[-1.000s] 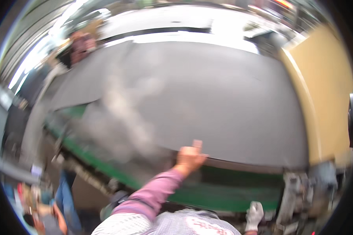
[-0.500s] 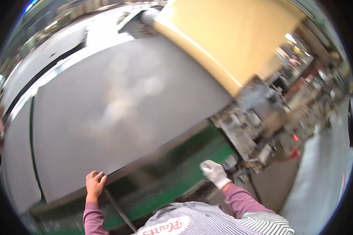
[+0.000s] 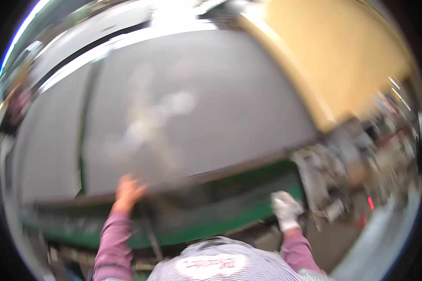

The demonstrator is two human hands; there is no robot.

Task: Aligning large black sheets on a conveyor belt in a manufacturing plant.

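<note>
A wide dark grey sheet (image 3: 211,107) lies across the green machine bed (image 3: 239,208) in front of me. My bare left hand (image 3: 130,191) is at the sheet's near edge, thumb apart from the fingers. It looks open, though motion smears it, and whether it touches the sheet I cannot tell. My right hand (image 3: 286,208), in a white glove, is over the right part of the green bed with its fingers curled closed. What it holds, if anything, is hidden.
A broad yellow sheet (image 3: 333,56) slopes up at the far right. Beside it stand blurred metal machine parts (image 3: 330,178). Another grey sheet (image 3: 51,126) lies to the left, past a narrow green gap. A person (image 3: 18,107) is at the far left.
My view has swung, so the sheets and machine have shifted right and turned in the picture. My left hand stays by the near edge; my right hand stays closed over the green bed.
</note>
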